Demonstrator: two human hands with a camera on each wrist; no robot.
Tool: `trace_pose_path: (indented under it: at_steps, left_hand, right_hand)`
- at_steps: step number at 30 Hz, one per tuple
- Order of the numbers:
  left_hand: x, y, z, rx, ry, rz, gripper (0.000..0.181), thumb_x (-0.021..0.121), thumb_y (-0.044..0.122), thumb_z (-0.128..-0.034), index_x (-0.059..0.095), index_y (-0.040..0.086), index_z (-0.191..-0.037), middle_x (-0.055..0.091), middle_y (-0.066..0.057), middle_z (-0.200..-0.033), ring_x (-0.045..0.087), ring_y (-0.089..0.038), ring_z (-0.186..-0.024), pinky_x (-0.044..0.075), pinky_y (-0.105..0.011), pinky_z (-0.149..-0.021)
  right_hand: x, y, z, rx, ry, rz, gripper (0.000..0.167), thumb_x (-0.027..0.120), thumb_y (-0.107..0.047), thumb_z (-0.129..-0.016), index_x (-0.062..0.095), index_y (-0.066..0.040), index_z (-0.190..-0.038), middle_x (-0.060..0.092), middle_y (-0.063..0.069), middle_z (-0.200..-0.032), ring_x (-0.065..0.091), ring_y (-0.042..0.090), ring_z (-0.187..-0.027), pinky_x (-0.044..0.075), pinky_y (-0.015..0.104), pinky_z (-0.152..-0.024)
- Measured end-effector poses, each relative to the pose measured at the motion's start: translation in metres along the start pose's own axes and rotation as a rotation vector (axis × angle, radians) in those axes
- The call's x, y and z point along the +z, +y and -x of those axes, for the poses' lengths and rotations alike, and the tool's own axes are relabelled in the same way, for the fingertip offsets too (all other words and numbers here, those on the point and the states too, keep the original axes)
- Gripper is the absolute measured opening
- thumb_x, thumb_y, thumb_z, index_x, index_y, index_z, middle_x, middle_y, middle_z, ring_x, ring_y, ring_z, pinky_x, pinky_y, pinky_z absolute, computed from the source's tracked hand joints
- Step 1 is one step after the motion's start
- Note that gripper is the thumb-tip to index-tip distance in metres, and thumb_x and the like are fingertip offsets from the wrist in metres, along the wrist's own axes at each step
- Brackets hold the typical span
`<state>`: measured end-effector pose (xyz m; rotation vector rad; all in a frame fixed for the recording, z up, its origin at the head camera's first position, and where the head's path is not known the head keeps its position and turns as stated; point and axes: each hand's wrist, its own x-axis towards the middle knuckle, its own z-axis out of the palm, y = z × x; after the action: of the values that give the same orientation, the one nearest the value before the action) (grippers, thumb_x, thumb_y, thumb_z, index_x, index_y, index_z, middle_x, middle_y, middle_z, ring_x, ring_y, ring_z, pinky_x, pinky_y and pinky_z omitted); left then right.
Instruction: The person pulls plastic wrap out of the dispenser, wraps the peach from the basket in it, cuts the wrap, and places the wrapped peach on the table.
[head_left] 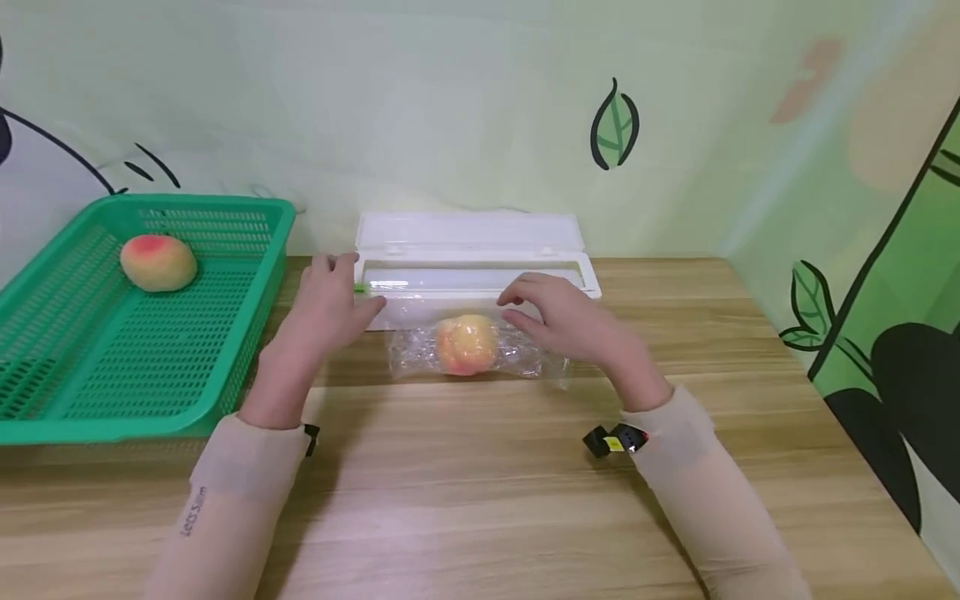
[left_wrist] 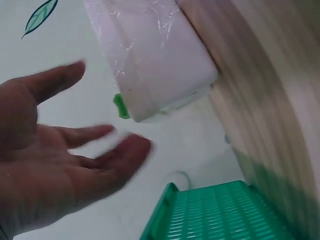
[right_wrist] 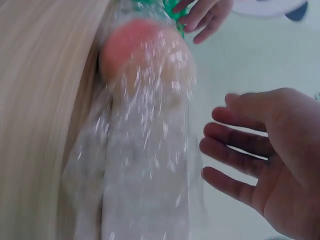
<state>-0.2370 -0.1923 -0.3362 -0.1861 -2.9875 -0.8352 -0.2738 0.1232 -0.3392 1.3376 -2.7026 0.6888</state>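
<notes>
A peach lies under clear cling film on the table, in front of a white cling film dispenser whose lid stands up. The film runs from the dispenser over the fruit. My left hand hovers at the dispenser's left end, near its green slide cutter. The left wrist view shows a gap between these spread fingers and the box. Over the dispenser's front right part is my right hand, fingers loosely bent. It holds nothing and is apart from the film in the right wrist view.
To the left stands a green plastic basket with another peach inside. The wooden table meets a wall with printed leaves right behind the dispenser. Another printed wall borders the right side.
</notes>
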Motion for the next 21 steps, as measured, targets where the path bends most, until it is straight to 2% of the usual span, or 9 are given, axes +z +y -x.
trace_pose_path:
  at_steps: [2, 4, 7, 9, 12, 15, 18, 21]
  left_hand:
    - [0.004, -0.002, -0.002, -0.083, -0.046, 0.016, 0.085, 0.065, 0.032, -0.0986, 0.021, -0.016, -0.153, 0.025, -0.043, -0.147, 0.031, -0.055, -0.135, 0.034, -0.065, -0.109]
    - [0.007, -0.005, -0.004, -0.109, -0.075, 0.046, 0.086, 0.065, 0.033, -0.0981, 0.020, -0.016, -0.153, 0.026, -0.042, -0.148, 0.034, -0.055, -0.134, 0.035, -0.065, -0.108]
    - [0.009, -0.010, -0.006, -0.091, -0.060, 0.100, 0.077, 0.066, 0.032, -0.0997, 0.029, -0.013, -0.151, 0.039, -0.037, -0.143, 0.047, -0.047, -0.125, 0.041, -0.063, -0.104]
    - [0.009, -0.014, -0.008, -0.068, -0.044, 0.125, 0.070, 0.066, 0.030, -0.1010, 0.035, -0.011, -0.149, 0.045, -0.032, -0.139, 0.051, -0.043, -0.118, 0.044, -0.061, -0.101]
    - [0.009, -0.017, -0.009, -0.052, -0.041, 0.146, 0.067, 0.064, 0.030, -0.1024, 0.035, -0.009, -0.149, 0.047, -0.030, -0.137, 0.051, -0.042, -0.116, 0.044, -0.060, -0.101]
    - [0.009, -0.021, -0.010, -0.057, -0.039, 0.152, 0.065, 0.064, 0.030, -0.1031, 0.036, -0.006, -0.149, 0.050, -0.029, -0.138, 0.053, -0.041, -0.117, 0.045, -0.059, -0.100]
    - [0.009, -0.026, -0.011, -0.066, -0.030, 0.152, 0.061, 0.064, 0.031, -0.1033, 0.040, -0.003, -0.149, 0.055, -0.028, -0.135, 0.056, -0.039, -0.111, 0.048, -0.056, -0.094]
    - [0.009, -0.029, -0.011, -0.066, -0.014, 0.149, 0.059, 0.064, 0.032, -0.1029, 0.044, 0.000, -0.148, 0.060, -0.027, -0.132, 0.059, -0.038, -0.105, 0.050, -0.054, -0.088]
  right_hand:
    - [0.002, -0.008, -0.010, 0.015, -0.020, 0.037, 0.024, 0.062, -0.015, -0.103, 0.069, 0.001, -0.119, 0.068, 0.012, -0.116, 0.063, 0.027, -0.110, 0.050, 0.042, -0.097]
    - [0.003, -0.017, -0.022, 0.025, -0.047, 0.074, 0.025, 0.062, -0.015, -0.103, 0.068, 0.001, -0.121, 0.067, 0.012, -0.119, 0.062, 0.027, -0.112, 0.049, 0.041, -0.098]
    - [0.006, -0.032, -0.041, 0.030, -0.089, 0.142, 0.026, 0.060, -0.014, -0.103, 0.068, -0.001, -0.125, 0.065, 0.012, -0.123, 0.060, 0.026, -0.115, 0.049, 0.039, -0.099]
    - [0.009, -0.041, -0.054, 0.015, -0.116, 0.186, 0.027, 0.059, -0.012, -0.103, 0.068, -0.001, -0.127, 0.064, 0.012, -0.124, 0.059, 0.026, -0.114, 0.049, 0.038, -0.097]
    - [0.014, -0.052, -0.071, -0.033, -0.154, 0.242, 0.032, 0.054, -0.004, -0.101, 0.066, -0.001, -0.130, 0.063, 0.013, -0.126, 0.058, 0.026, -0.116, 0.049, 0.036, -0.098]
    - [0.019, -0.060, -0.087, -0.095, -0.196, 0.250, 0.038, 0.049, 0.002, -0.098, 0.064, 0.000, -0.133, 0.062, 0.013, -0.130, 0.056, 0.026, -0.122, 0.046, 0.034, -0.103]
    - [0.025, -0.066, -0.101, -0.146, -0.238, 0.241, 0.042, 0.049, 0.005, -0.098, 0.061, 0.000, -0.137, 0.060, 0.012, -0.135, 0.054, 0.026, -0.128, 0.040, 0.032, -0.110]
    - [0.033, -0.071, -0.115, -0.164, -0.282, 0.274, 0.046, 0.052, 0.006, -0.096, 0.057, -0.001, -0.142, 0.057, 0.011, -0.141, 0.051, 0.025, -0.133, 0.036, 0.030, -0.113]
